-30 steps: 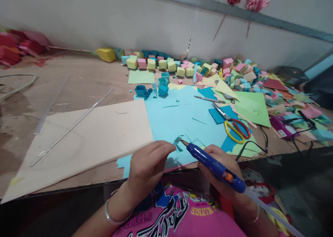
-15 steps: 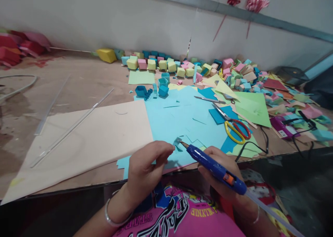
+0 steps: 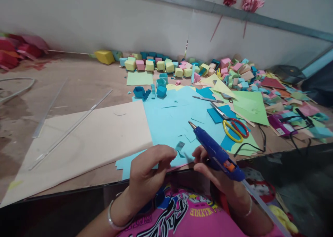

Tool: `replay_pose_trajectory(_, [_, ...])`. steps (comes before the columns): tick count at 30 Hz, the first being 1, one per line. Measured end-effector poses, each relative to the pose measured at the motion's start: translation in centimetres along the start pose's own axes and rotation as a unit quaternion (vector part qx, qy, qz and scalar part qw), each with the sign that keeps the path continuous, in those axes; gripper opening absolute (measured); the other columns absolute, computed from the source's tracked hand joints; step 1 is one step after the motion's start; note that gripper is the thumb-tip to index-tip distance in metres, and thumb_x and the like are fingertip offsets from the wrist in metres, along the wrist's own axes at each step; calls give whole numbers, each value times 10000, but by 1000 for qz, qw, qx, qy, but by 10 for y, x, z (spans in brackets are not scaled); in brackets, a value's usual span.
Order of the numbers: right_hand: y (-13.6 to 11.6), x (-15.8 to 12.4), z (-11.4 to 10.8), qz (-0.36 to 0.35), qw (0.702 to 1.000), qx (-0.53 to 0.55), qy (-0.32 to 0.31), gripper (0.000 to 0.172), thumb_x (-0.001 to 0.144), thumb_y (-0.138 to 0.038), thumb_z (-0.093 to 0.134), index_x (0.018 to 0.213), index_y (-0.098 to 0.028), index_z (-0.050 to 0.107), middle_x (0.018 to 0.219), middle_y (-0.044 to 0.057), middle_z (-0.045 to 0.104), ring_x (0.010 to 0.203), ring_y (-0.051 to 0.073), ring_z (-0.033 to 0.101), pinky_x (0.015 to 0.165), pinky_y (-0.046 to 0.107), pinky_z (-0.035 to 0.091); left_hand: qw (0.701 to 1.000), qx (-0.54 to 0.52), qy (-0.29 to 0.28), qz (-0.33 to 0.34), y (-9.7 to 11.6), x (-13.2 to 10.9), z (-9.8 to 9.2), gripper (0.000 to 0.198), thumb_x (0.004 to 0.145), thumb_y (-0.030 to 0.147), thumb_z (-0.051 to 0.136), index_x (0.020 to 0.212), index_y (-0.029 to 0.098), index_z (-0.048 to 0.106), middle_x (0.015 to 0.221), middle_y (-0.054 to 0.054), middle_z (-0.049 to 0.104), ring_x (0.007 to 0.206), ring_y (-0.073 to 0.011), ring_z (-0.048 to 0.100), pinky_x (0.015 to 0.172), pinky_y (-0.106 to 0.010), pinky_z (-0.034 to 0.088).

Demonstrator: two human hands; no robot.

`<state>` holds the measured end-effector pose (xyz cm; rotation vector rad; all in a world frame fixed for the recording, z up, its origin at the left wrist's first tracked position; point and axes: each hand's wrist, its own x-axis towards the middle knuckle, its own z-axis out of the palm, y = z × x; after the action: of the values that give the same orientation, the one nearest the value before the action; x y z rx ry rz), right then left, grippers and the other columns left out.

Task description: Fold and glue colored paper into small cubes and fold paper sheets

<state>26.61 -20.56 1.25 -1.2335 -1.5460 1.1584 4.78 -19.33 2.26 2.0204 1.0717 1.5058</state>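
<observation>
Pinching a small blue paper piece (image 3: pixel 179 146) in the left hand (image 3: pixel 148 171), the right hand (image 3: pixel 208 166) grips a glue gun (image 3: pixel 214 150) raised clear, mid-gluing; pressing the fold likely follows.

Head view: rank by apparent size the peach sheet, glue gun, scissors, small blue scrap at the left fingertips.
1. peach sheet
2. glue gun, though nearness to the camera enlarges it
3. scissors, apparently close to the gun
4. small blue scrap

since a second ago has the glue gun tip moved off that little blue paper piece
Yes. The glue gun tip has lifted up and away toward the scissors, clear of the small paper piece that the left hand pinches.
</observation>
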Motion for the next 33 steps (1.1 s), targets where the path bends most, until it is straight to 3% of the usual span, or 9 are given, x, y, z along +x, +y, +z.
replay_pose_trajectory(3, [-7, 6, 13, 43, 996, 77, -2, 332, 727, -247, 777, 970, -244, 551, 875, -11, 619, 715, 122, 571, 635, 262, 482, 1000, -12, -21, -3, 3, 0, 5, 223, 837, -7, 558, 904, 196, 620, 806, 13, 678, 728, -81, 660, 653, -181, 542])
replay_pose_trajectory(11, [-23, 23, 33, 75, 978, 190, 45, 382, 639, -282, 824, 839, -219, 505, 842, -17, 588, 624, 86, 534, 550, 231, 497, 999, 1, -47, -21, 6, -3, 9, 229, 820, -8, 545, 874, 210, 591, 790, 30, 696, 656, -77, 652, 591, -170, 516])
replay_pose_trajectory(15, [-25, 21, 32, 84, 981, 168, 51, 318, 685, -313, 781, 865, -227, 534, 829, -26, 582, 637, 94, 554, 583, 249, 519, 998, 33, -49, -20, 5, -4, 10, 205, 831, 23, 558, 882, 220, 576, 790, 37, 710, 619, -81, 647, 569, -183, 511])
replay_pose_trajectory(20, [-24, 20, 28, 78, 987, 132, 41, 228, 717, -277, 751, 848, -232, 570, 761, -43, 578, 624, 87, 533, 601, 241, 500, 996, 52, -61, 30, 2, -1, 8, 204, 849, 35, 547, 936, 216, 586, 803, 19, 720, 684, -94, 677, 601, -188, 506])
replay_pose_trajectory(28, [-31, 24, 23, 85, 991, 101, 3, 188, 695, -217, 739, 790, -211, 577, 646, -55, 561, 545, 77, 500, 499, 203, 426, 983, 85, -124, 109, -7, -3, 3, 217, 888, 56, 504, 1012, 199, 609, 853, -5, 748, 697, -123, 679, 608, -233, 494])
replay_pose_trajectory(33, [-32, 21, 23, 96, 991, 88, 11, 198, 730, -239, 722, 840, -200, 562, 727, -38, 587, 602, 94, 553, 564, 233, 475, 994, 57, -96, -11, -3, -1, 8, 144, 856, 120, 600, 978, 194, 620, 839, -2, 724, 683, -102, 664, 619, -211, 522])
